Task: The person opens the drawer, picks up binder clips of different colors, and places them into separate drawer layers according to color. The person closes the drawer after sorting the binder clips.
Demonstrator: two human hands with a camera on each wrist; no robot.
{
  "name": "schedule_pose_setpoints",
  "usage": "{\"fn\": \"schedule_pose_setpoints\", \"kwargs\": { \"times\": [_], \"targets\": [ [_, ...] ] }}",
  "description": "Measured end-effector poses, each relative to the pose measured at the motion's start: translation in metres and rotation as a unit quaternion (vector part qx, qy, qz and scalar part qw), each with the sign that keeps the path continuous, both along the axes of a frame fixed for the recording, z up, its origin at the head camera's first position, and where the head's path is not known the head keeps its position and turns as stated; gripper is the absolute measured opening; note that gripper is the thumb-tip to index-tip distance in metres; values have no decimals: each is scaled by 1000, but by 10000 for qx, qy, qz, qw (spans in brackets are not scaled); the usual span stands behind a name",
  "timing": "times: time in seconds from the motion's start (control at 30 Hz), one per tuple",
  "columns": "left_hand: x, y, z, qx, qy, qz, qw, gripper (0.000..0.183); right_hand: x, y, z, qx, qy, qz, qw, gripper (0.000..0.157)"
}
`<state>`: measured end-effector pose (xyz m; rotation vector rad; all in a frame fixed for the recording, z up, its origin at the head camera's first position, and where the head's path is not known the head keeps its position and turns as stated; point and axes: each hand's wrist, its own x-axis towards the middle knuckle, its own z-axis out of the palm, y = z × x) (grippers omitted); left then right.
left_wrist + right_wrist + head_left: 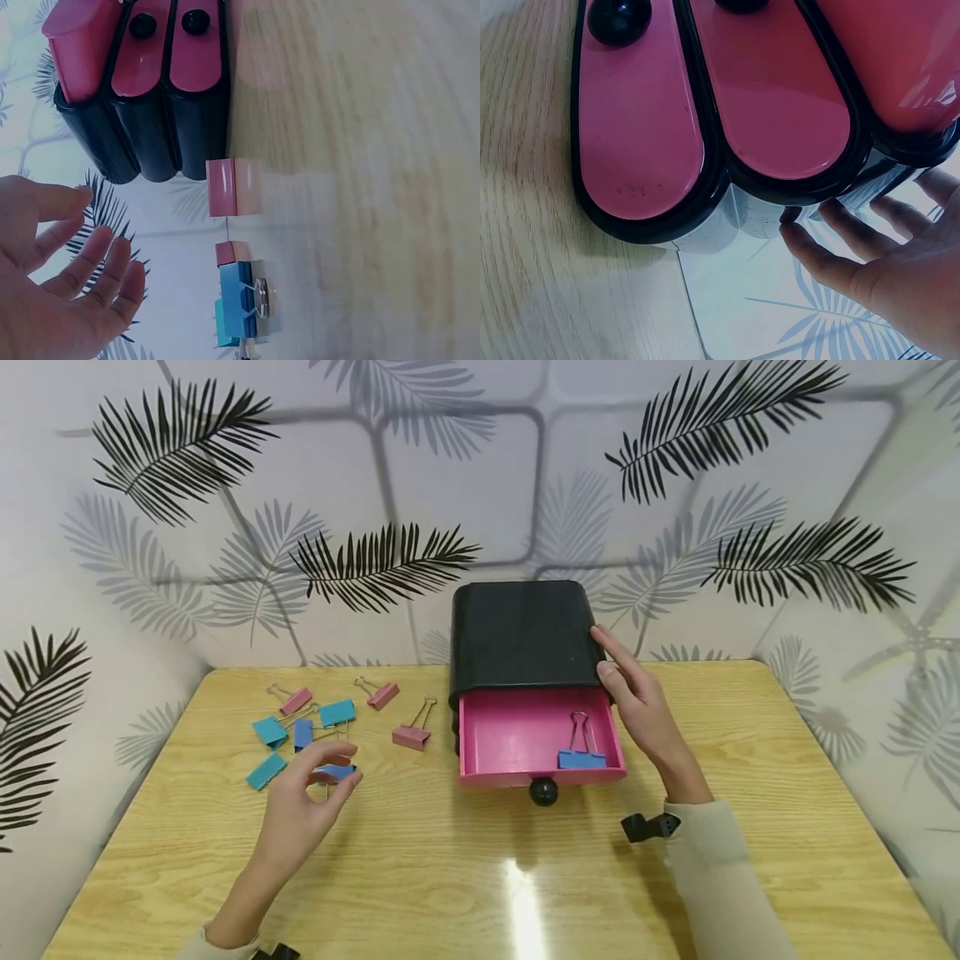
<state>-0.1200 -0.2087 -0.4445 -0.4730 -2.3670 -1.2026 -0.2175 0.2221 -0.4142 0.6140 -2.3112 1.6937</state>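
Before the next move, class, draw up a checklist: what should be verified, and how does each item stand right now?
1. Pink top drawer pulled out: ok.
2. Room beside the blue binder clip inside it: ok.
3. Lower two drawers shut: ok.
4. Right hand touching the black drawer unit: ok.
5. Firmness of that touch: cannot tell.
6. Left hand gripping a clip: not ok, it is empty.

Left of the drawer cabinet [525,635], binder clips [337,712] lie on the surface [420,877], apparently overlapping in places; another clip [582,761] sits front-right in the top drawer [502,727].
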Motion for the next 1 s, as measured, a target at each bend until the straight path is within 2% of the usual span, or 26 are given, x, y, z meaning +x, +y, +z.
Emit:
{"fn": "schedule_pose_setpoints", "kwargs": {
  "times": [0.37,0.5,0.73,1.0],
  "targets": [
    [-5,-17,-12,-799,-2,581,9951,37,0,3,-2,23,-61,-24,10000,49],
    [-9,-22,-16,-919,-114,609,9938,37,-1,3,-2,40,-23,-15,10000,49],
    [-16,-30,-19,-1000,-638,502,9917,38,-3,2,1,10,6,22,10000,49],
    [-20,-36,-16,-1283,-1502,569,9786,33,-1,2,0,46,-27,-33,10000,49]
  ]
}}
